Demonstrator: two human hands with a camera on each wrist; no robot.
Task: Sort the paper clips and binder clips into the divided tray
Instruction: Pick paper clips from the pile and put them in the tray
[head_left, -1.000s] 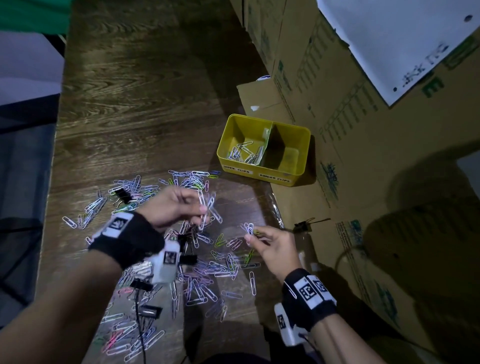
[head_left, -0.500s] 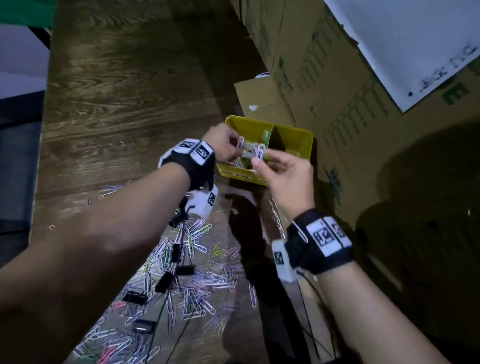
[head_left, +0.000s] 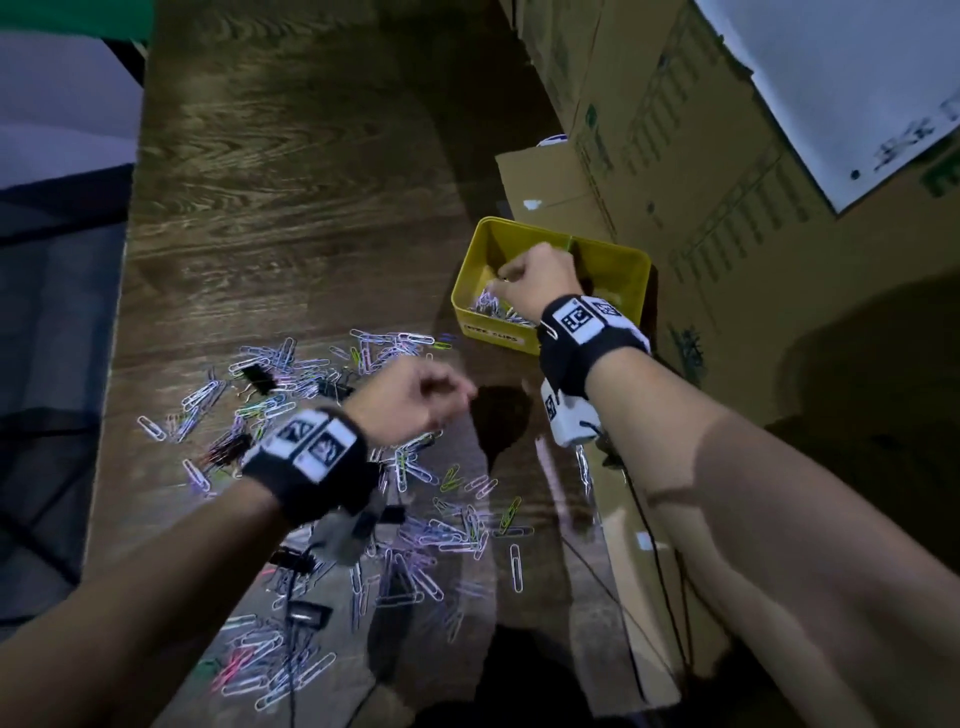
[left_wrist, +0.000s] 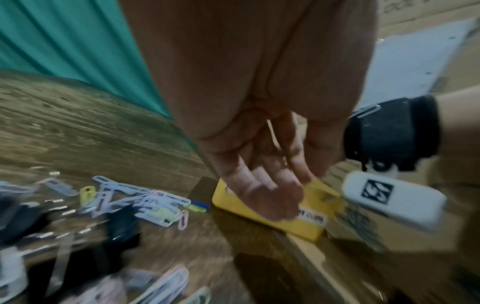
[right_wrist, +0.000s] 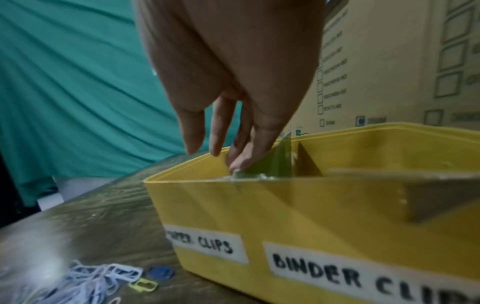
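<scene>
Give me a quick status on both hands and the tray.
Right hand open over yellow tray, paper-clip side, nothing held. Left hand empty above the paper clips on table. Binder clips unsorted. Nothing blocking.

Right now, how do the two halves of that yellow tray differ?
The paper clips compartment, the left half of the yellow tray, holds a small heap of paper clips; the binder clips compartment shows none, though its floor is mostly hidden. The right hand hangs over the paper clips compartment, not the binder clips one. Both share the tray's yellow walls, and each carries a white hand-lettered label on the front.
</scene>
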